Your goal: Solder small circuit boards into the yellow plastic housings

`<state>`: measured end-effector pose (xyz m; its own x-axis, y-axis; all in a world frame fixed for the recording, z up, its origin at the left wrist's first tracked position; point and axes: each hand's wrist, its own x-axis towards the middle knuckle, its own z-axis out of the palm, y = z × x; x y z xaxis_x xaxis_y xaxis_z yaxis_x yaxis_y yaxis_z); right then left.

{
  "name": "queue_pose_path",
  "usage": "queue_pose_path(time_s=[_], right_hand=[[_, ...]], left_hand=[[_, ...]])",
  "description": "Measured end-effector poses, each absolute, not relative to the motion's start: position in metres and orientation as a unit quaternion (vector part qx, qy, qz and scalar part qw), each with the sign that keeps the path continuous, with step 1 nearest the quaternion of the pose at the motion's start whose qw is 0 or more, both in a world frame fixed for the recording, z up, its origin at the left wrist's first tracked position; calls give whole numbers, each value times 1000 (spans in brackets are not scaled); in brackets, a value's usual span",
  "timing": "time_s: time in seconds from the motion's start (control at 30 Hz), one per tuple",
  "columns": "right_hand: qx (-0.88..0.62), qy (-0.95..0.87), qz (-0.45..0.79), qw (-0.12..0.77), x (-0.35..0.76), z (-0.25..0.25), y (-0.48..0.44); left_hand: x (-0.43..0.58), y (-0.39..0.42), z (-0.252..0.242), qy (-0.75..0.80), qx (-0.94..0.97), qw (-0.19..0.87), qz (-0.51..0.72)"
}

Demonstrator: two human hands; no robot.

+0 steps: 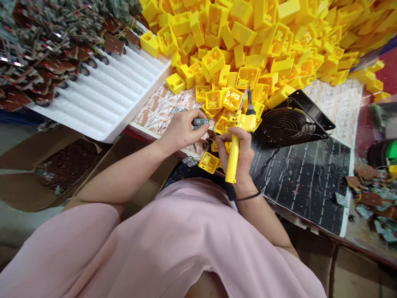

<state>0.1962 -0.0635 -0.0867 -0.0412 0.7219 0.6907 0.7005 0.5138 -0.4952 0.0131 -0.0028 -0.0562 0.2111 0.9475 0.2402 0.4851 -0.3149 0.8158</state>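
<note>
My left hand (182,129) is closed in a pinch on a small grey-green component (201,121) at the table's near edge. My right hand (239,154) is wrapped round the handle of a yellow soldering iron (236,140), whose dark tip points away towards the pile. The fingertips of that hand also touch small wires beside a yellow plastic housing (209,162) lying at the edge. The two hands are close together, almost touching.
A big heap of yellow plastic housings (263,37) fills the back of the table. A white ribbed tray (105,97) with brown circuit boards (37,54) lies at the left. A black fan (288,124) stands right of my hands, with loose boards (372,203) at the far right.
</note>
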Motion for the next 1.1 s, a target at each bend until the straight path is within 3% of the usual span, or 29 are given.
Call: queue_pose_path(time_s=[0.3,0.5,0.7,0.97,1.1], right_hand=[[-480,-722,-3,498,198,-93,-64],[-460,-769,-115,429,199,-82,-58],[-474,-765,-46,433,198,-82,-55],[-474,-767,-58,428,195,-85,-56],[-501,-738,20,451,198,-80,-54]], left_hand=[[11,2,-59,475,691,411,358],[14,-7,-57,445,748,337,360],[15,-11,-56,435,770,309,349],[15,-1,-62,435,729,395,350],[12,2,-61,405,723,438,347]])
